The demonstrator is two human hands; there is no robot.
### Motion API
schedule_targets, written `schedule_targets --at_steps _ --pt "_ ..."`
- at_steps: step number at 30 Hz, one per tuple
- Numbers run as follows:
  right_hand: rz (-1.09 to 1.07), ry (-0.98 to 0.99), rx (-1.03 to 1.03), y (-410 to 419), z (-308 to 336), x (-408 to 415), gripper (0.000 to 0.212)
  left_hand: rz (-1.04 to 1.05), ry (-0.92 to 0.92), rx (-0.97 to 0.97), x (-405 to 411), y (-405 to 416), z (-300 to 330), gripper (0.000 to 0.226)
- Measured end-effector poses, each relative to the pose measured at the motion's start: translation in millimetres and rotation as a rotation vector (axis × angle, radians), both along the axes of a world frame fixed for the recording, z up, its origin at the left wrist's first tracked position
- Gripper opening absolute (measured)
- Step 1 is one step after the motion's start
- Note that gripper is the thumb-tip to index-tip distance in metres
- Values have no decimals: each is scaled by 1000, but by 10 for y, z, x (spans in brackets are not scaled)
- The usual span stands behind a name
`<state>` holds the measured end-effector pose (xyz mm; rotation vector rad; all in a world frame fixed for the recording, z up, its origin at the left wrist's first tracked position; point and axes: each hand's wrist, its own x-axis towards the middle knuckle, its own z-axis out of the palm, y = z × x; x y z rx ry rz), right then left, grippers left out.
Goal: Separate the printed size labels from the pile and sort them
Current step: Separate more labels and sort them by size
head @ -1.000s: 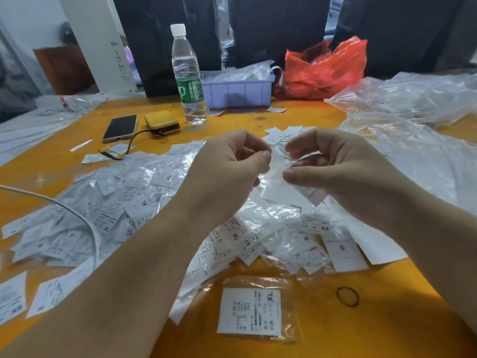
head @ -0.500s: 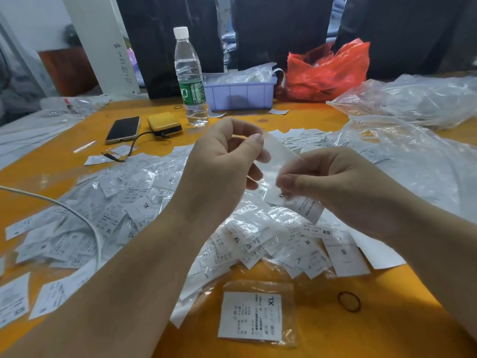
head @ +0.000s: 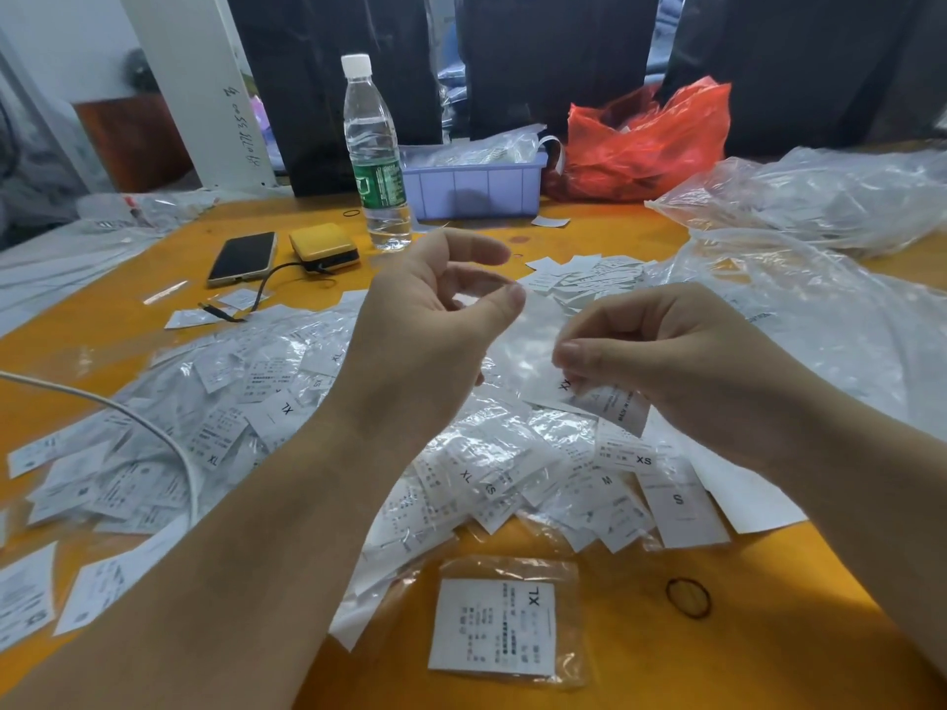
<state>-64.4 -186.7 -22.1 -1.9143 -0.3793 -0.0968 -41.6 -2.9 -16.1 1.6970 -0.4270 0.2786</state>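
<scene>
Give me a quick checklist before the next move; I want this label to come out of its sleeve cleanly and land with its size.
1. Right hand pinches the XL label: ok.
2. Left hand holds the clear sleeve: ok.
3. Label fully out of the sleeve: not ok, part of it lies under the plastic.
4. Size readable: ok, XL.
5. Bagged XL label lies apart from the pile: ok.
6. Sorted XL stack to drop onto: cannot tell.

Bench (head: pixel 563 699): orange. Labels (head: pixel 492 627): white, black print. Bottle (head: pixel 376 156): clear, white cap, green wrapper. Tray (head: pixel 476 189): lilac. Bag (head: pixel 645 140): red. Phone (head: pixel 242 257): black screen. Box (head: pixel 324 246): yellow. Cable (head: pixel 153 433): white.
</scene>
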Motion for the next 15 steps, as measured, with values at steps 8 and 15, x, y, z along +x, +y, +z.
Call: schedule_targets --at_steps 8,15 --pt "-9 14 63 -26 30 4 8 -36 101 179 32 52 2 23" --pt "81 51 -26 18 37 -28 10 -144 39 430 -9 60 22 40"
